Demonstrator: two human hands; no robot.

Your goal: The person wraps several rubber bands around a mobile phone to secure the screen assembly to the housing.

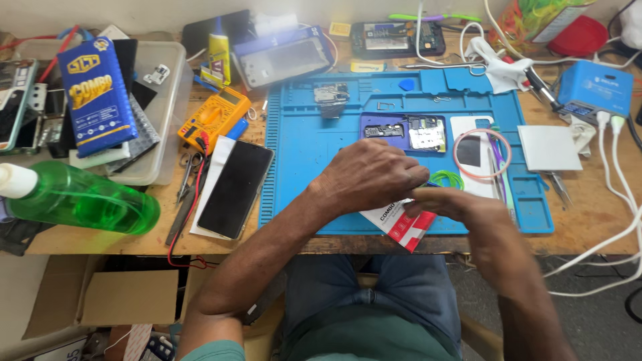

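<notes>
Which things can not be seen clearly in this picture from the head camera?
- What the hands pinch: left hand covers it, right hand is blurred.
- Red-white packet: mostly hidden under both hands.
- Green bottle: its cap is cut off by the left edge.
- Small parts on the blue mat: too small to identify.
</notes>
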